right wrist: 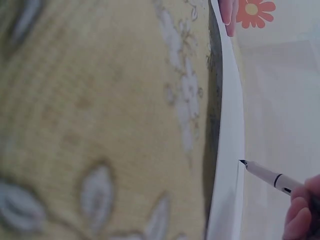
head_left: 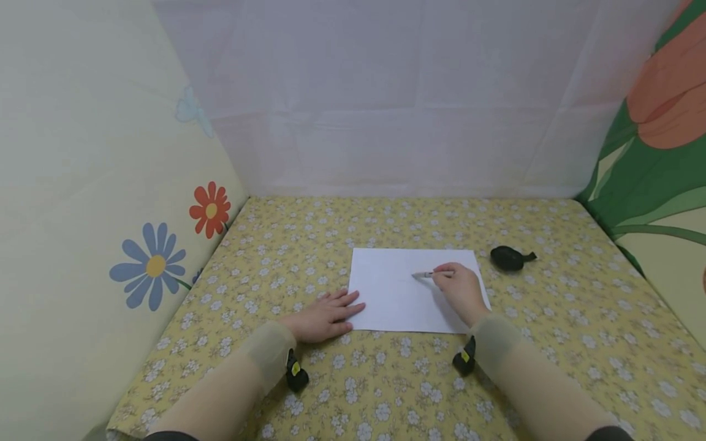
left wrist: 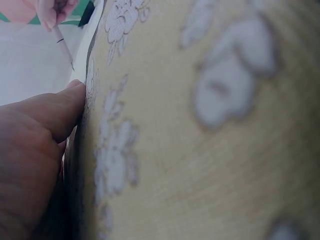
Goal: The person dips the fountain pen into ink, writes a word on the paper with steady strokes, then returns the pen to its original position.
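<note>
A white sheet of paper (head_left: 397,300) lies flat on the flowered tablecloth. My right hand (head_left: 459,293) pinches a white fountain pen (head_left: 423,275) between thumb and fingers over the right half of the sheet. In the right wrist view the dark nib of the pen (right wrist: 260,171) is right at the paper's surface (right wrist: 228,130). My left hand (head_left: 322,317) rests with fingers spread, the fingertips on the sheet's left edge and the palm over the cloth. Its thumb shows large in the left wrist view, with the pen (left wrist: 63,49) beyond it.
Right of the paper lies a dark rounded object (head_left: 507,258) with a narrow neck. Yellow cloth with white flowers (head_left: 309,245) covers the table. A pale curtain (head_left: 408,122) hangs behind, with flower-printed panels at both sides. Each wrist wears a band with a small black camera.
</note>
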Motion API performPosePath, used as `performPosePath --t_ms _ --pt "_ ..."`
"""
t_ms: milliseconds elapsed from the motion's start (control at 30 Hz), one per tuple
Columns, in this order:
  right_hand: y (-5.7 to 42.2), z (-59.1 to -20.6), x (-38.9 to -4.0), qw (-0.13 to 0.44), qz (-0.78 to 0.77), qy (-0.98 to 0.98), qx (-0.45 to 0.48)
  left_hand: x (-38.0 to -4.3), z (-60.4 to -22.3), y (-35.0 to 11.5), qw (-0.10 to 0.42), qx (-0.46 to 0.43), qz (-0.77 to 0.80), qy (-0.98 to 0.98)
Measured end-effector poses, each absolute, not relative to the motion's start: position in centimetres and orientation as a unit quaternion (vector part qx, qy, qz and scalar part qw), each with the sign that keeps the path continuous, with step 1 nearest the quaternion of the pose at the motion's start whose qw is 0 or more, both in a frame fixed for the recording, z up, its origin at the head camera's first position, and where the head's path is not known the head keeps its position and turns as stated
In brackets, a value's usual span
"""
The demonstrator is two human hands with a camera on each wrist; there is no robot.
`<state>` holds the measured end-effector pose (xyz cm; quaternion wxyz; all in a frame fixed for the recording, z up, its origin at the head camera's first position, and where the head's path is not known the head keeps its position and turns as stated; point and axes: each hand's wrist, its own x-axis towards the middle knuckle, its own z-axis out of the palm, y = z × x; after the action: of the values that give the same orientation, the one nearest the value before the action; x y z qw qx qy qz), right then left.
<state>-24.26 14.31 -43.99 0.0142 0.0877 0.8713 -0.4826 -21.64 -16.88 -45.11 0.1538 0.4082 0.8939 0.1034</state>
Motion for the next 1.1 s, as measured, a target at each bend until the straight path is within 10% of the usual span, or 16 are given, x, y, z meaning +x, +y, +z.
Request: performPosePath --t_ms 1100 --pt "14.2 -43.6 -21.9 0.033 -0.507 0.858 0.073 -21.8 -45.3 -16.9 0.154 0.408 0.114 0.893"
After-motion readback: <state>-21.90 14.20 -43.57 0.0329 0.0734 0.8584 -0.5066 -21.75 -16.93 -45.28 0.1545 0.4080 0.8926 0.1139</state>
